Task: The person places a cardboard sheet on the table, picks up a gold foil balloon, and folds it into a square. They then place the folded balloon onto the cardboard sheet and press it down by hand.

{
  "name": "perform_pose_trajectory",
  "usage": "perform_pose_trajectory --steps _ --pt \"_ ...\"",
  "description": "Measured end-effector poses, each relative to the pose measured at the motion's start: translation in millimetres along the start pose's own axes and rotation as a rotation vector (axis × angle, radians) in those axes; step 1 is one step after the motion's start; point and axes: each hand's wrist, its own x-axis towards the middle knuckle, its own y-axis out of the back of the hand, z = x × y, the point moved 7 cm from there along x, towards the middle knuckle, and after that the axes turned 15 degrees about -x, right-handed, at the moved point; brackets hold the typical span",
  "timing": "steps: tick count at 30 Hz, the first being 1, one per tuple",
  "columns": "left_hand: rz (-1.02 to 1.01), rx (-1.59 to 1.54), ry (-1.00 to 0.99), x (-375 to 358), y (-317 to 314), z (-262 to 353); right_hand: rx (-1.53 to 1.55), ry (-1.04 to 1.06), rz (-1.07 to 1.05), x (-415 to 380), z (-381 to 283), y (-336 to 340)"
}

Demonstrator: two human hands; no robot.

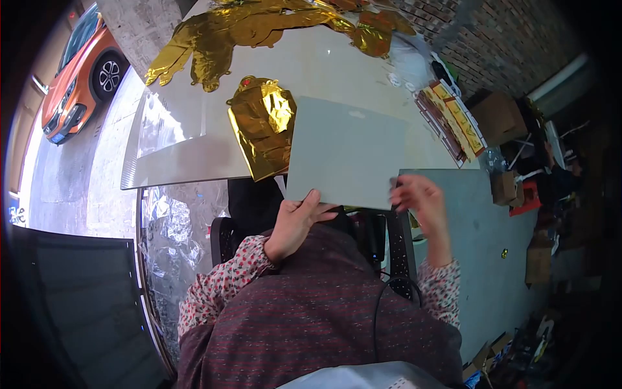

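Note:
A flat pale grey card [346, 152] with a small hang slot near its far edge is tilted over the near edge of the table. My left hand [299, 223] grips its lower left corner, thumb on top and fingers beneath. At the card's lower right corner is my right hand [420, 198], its fingers curled and slightly blurred; whether they touch the card is unclear. A folded gold foil piece [262, 126] lies just left of the card, partly over the table edge.
Gold foil shapes [259, 29] spread along the far side of the white table [188, 165]. Printed yellow and brown packaging [451, 123] lies at the right. Cardboard boxes [497, 117] stand beyond it. An orange car [81, 78] is at the far left.

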Motion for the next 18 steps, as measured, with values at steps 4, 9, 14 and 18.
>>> perform_pose_trajectory --steps 4,9,14,18 --pt "-0.011 -0.097 -0.072 10 5 -8 0.336 0.065 0.107 -20 5 -66" --pt "-0.035 -0.144 -0.094 15 -1 -15 0.558 0.009 0.05 -10 39 -98" --pt "-0.237 0.244 0.017 22 -20 -33 0.449 0.191 0.461 14 -9 -34" --pt "-0.325 0.516 0.075 16 -12 -34 -0.078 0.248 0.554 64 -24 83"
